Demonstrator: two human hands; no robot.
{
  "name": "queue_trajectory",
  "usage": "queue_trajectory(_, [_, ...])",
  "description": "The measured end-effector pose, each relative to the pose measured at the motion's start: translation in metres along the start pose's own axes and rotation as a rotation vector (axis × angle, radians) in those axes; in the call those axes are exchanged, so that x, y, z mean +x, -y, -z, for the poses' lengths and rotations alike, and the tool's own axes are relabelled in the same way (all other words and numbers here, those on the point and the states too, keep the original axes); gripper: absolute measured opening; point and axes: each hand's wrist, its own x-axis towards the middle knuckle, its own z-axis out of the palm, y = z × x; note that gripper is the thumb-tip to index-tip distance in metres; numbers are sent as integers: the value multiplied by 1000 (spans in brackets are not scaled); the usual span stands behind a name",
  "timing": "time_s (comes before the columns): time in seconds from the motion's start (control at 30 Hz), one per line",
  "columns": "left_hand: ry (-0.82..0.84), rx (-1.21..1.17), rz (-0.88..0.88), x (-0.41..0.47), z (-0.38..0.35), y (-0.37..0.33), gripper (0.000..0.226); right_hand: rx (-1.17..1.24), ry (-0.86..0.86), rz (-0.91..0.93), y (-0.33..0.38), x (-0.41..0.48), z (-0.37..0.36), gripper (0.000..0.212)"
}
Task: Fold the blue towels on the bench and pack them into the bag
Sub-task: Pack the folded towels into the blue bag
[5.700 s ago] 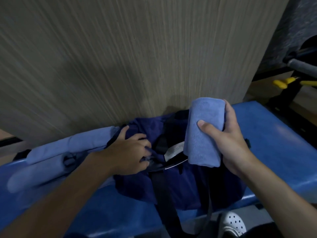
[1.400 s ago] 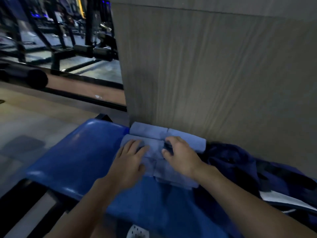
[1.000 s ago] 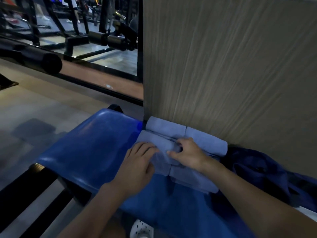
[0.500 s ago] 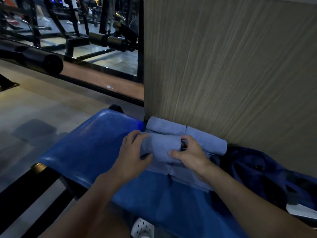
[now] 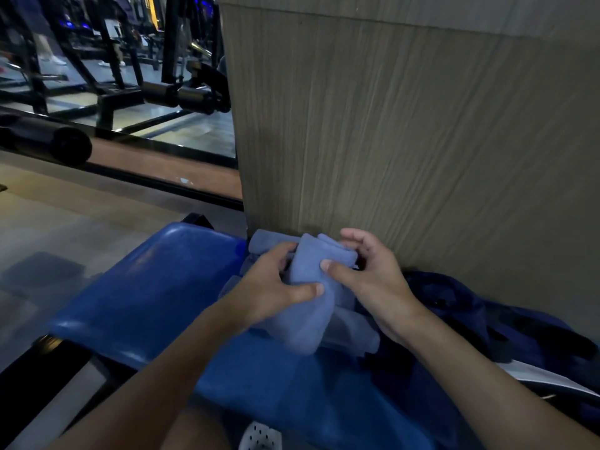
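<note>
A folded light-blue towel (image 5: 308, 297) is held upright, lifted off the pile, with its rounded fold at the top; it is gripped from the left by the left hand (image 5: 266, 287) and pinched near the top by the right hand (image 5: 373, 274). Beneath and behind it, the other light-blue towels (image 5: 354, 332) are stacked on the glossy blue padded bench (image 5: 156, 297). The dark navy bag (image 5: 461, 313) is slumped on the bench just right of them.

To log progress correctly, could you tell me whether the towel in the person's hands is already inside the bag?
No, the left hand and right hand hold the towel over the bench, beside the bag.
</note>
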Motion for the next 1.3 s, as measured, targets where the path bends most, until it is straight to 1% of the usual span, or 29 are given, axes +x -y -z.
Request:
queue_trajectory(0.07, [-31,-215,50,-6,-16,-3,51,5,-52,-18,2,-6,3,61])
queue_trajectory(0.13, [-65,-395,72,-9,-28,-5,47,-36,-76,-40,2,-13,7,63])
queue_trajectory(0.2, [-93,-536,86,-11,-36,-8,43,-78,-22,-57,2,-20,10,54])
queue_trajectory(0.27, [-65,-659,84,-11,-42,-13,36,-133,54,-35,3,-25,13,37])
queue_trajectory(0.3, [-41,-711,82,-12,-45,-15,34,-167,76,-12,3,-27,15,33])
queue_trajectory(0.37, [-28,-770,83,-12,-48,-16,34,-234,78,20,4,-28,17,32])
queue_trajectory(0.5, [-72,-757,86,-11,-54,-19,36,-317,16,11,2,-29,17,27])
queue_trajectory(0.63, [-76,-772,73,-9,-56,-19,37,-247,23,-38,6,-30,15,29])
queue_trajectory(0.73, [-23,-832,83,-7,-53,-19,40,-93,94,-121,8,-29,16,26])
queue_trajectory(0.87, [25,-797,91,-6,-49,-16,42,-69,197,-140,8,-30,20,24])
queue_trajectory(0.93, [3,-794,91,-6,-47,-15,46,-43,227,-143,7,-30,21,25])
queue_trajectory(1.0, [-45,-797,88,-5,-46,-15,49,-67,203,-109,7,-33,20,26])
queue_trajectory(1.03, [-59,-797,82,-5,-45,-15,49,-115,158,-73,6,-34,20,31])
queue_trajectory(1.07, [-57,-799,73,-5,-45,-16,47,-186,101,-40,5,-34,20,42])
queue_trajectory(1.1, [-39,-800,63,-6,-45,-17,45,-244,59,-22,3,-34,21,57])
queue_trajectory(1.13, [-14,-796,58,-7,-45,-18,42,-244,53,-29,3,-34,22,73])
queue_trajectory(1.17, [12,-785,57,-8,-45,-19,40,-182,83,-69,4,-34,24,84])
queue_trajectory(1.23, [58,-741,64,-9,-43,-21,39,-37,166,-143,3,-33,29,84])
queue_trajectory(1.27, [81,-716,65,-9,-43,-22,40,-4,183,-161,2,-34,31,77])
queue_trajectory(1.3, [102,-699,62,-8,-42,-23,43,5,195,-158,3,-35,33,66])
